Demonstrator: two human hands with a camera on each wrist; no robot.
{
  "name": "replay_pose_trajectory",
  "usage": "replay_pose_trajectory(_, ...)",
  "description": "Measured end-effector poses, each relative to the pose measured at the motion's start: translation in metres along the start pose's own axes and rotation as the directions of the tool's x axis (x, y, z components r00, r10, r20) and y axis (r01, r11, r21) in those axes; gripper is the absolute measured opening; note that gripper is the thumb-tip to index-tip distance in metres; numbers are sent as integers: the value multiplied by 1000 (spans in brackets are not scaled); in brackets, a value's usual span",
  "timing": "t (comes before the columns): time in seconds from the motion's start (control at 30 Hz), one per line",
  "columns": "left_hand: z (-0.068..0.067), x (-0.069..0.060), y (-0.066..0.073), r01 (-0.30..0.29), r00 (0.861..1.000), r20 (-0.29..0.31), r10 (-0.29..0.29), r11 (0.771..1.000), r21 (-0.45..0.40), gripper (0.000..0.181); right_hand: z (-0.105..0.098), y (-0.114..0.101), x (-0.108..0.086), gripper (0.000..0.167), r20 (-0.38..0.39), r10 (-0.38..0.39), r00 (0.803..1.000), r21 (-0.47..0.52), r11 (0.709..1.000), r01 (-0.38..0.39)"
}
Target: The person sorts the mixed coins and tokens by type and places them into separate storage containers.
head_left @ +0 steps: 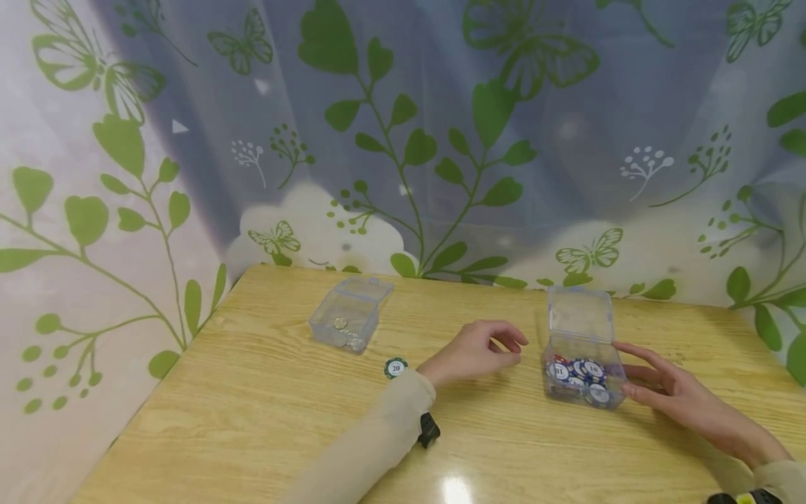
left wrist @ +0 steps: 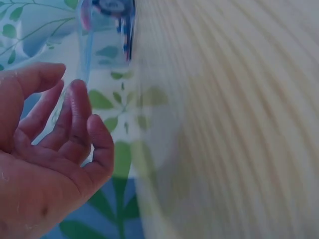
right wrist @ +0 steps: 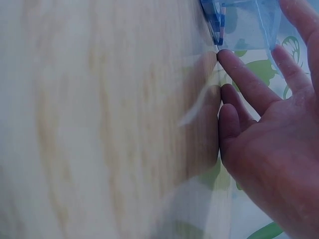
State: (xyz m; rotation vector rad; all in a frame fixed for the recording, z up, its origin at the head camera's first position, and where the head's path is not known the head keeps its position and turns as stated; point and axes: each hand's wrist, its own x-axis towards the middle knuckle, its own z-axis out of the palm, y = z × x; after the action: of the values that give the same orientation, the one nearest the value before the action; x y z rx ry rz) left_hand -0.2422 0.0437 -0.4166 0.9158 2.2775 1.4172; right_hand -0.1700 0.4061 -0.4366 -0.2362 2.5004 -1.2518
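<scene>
A clear plastic box (head_left: 581,318), lid raised, stands on the right side of the table with blue and red poker chips (head_left: 576,371) inside. My right hand (head_left: 686,400) is at the box's right side, fingers extended and thumb by its front corner; in the right wrist view the hand (right wrist: 279,124) shows nothing in its palm. To the left of this box hovers my left hand (head_left: 475,353), its fingers loosely bent and apart from the box. The left wrist view shows that hand (left wrist: 55,149) holding nothing. A green poker chip (head_left: 396,367) marked 20 lies beside the left wrist.
A second clear box (head_left: 365,288) with its lid up stands at the back left, holding several silvery coins (head_left: 352,340). Behind the wooden table (head_left: 252,406) hangs a curtain (head_left: 428,140) printed with leaves and butterflies.
</scene>
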Motion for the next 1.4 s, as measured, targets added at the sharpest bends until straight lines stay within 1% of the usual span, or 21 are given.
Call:
replay_pose_trajectory(0.1, -15, -14, -4, 14, 999, 32, -17, 997, 73, 26, -1, 0, 0, 70, 2, 0, 1000, -1, 1000, 0)
replay_pose_trajectory(0.17, -25, -22, -7, 27, 999, 39, -32, 991, 128, 26, -1, 0, -1, 70, -4, -1, 1000, -3, 1000, 1)
replay_pose_trajectory(0.27, -40, -33, -12, 58, 997, 30, -66, 973, 222, 27, -1, 0, -1, 70, -14, -9, 1000, -1, 1000, 9)
replay_pose_trajectory(0.4, -62, -50, -14, 105, 992, 29, -119, 946, 308, 31, 0, -1, 0, 70, -21, -19, 1000, 1, 1000, 20)
replay_pose_trajectory(0.5, -78, -62, -14, 132, 988, 32, -151, 935, 330, 33, 1, 0, 0, 70, -23, -23, 999, -1, 1000, 23)
replay_pose_trajectory(0.57, -87, -69, -16, 149, 986, 26, -167, 933, 328, 33, 1, 0, 0, 70, -25, -21, 999, -5, 1000, 21)
replay_pose_trajectory(0.63, -94, -76, -17, 172, 983, 10, -185, 931, 322, 34, 0, 0, -1, 70, -28, -19, 999, -11, 1000, 18)
replay_pose_trajectory(0.7, -99, -82, -19, 195, 979, -5, -205, 924, 329, 36, 0, -1, 0, 70, -25, -13, 1000, -9, 1000, 13)
replay_pose_trajectory(0.8, -103, -91, -22, 212, 975, -12, -222, 912, 351, 40, 0, -1, 0, 70, -20, -11, 1000, -3, 1000, 11)
replay_pose_trajectory(0.9, -104, -99, -25, 226, 971, -13, -239, 896, 382, 46, 0, -2, 0, 70, -19, -12, 1000, 1, 1000, 12)
replay_pose_trajectory(0.97, -103, -103, -27, 248, 965, -22, -262, 880, 406, 50, 0, -2, 0, 69, -20, -9, 1000, -2, 1000, 9)
replay_pose_trajectory(1.07, -99, -109, -28, 299, 951, -59, -304, 849, 435, 52, 0, -2, 1, 68, -25, -8, 1000, -9, 1000, 7)
replay_pose_trajectory(1.13, -95, -111, -29, 325, 943, -91, -320, 833, 447, 52, -1, -2, 1, 68, -22, -7, 1000, -7, 1000, 7)
replay_pose_trajectory(1.27, -88, -111, -28, 353, 935, -150, -320, 818, 454, 47, -1, -2, 0, 69, -21, -15, 1000, 1, 1000, 15)
replay_pose_trajectory(1.4, -83, -110, -28, 372, 928, -179, -327, 800, 471, 40, 0, -1, 0, 69, -10, -7, 1000, 14, 1000, 8)
